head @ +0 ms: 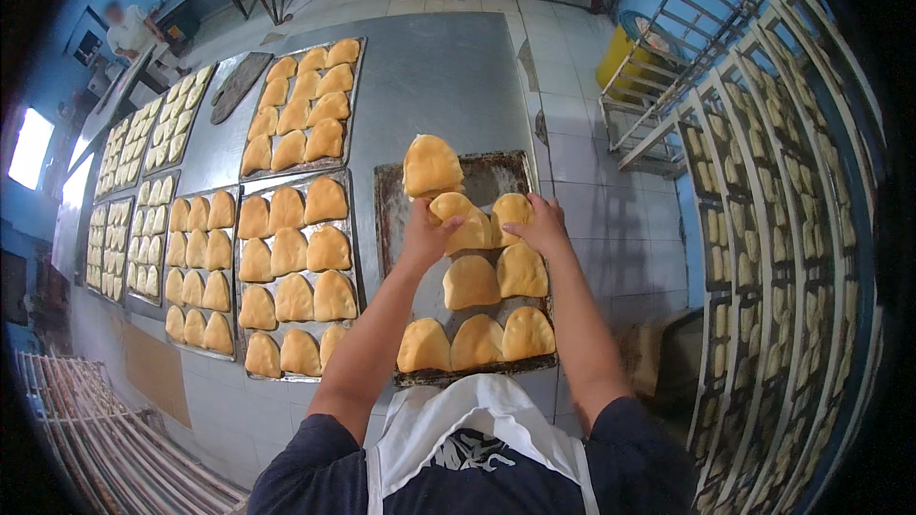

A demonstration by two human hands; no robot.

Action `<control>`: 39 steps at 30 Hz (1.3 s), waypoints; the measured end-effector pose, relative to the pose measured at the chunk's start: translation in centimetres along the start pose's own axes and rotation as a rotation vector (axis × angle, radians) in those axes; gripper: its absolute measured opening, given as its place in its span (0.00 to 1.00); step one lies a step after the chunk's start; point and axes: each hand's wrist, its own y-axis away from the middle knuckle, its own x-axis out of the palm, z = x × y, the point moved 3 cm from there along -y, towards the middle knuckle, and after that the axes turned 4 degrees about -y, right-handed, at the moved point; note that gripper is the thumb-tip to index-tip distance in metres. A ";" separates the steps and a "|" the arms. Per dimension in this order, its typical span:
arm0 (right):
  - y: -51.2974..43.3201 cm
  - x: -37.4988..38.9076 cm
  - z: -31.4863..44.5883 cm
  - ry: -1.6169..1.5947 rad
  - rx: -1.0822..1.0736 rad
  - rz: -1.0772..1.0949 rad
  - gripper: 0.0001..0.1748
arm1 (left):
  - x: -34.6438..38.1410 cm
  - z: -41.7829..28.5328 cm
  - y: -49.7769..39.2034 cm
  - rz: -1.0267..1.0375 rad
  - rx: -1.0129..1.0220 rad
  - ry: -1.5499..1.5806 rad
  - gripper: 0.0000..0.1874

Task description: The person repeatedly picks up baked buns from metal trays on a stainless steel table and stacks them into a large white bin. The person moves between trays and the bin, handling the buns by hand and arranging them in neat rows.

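A dark, worn baking tray (494,173) lies in front of me with golden bread rolls on it. My left hand (429,232) grips a bread roll (465,225) from its left side, thumb on top. At the right end of the same row, my right hand (540,227) grips another bread roll (512,212). These rolls sit side by side between my hands. Just beyond my left hand, a bread roll (432,164) rests at the tray's far left, seemingly on top of others. Closer to me are a pair of rolls (472,282) and a front row of three (476,343).
Left on the metal table (444,79) are trays of baked rolls (293,243), paler dough trays (177,118) and an oven mitt (240,86). A rack of dough (748,250) stands right, near a yellow bin (626,68). Another person (136,32) stands far left.
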 end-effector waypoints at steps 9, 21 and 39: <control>-0.8 -0.7 1.3 -0.042 -0.056 -0.023 0.44 | 2.4 2.8 -1.5 -0.082 -0.119 -0.808 0.35; -0.5 1.3 -5.0 -1.539 -0.012 -0.272 0.24 | -2.5 -1.9 2.3 -0.265 0.040 0.376 0.28; -7.7 2.5 18.0 -0.210 -0.355 -0.059 0.40 | -5.6 -1.4 -11.1 0.015 -0.205 0.384 0.27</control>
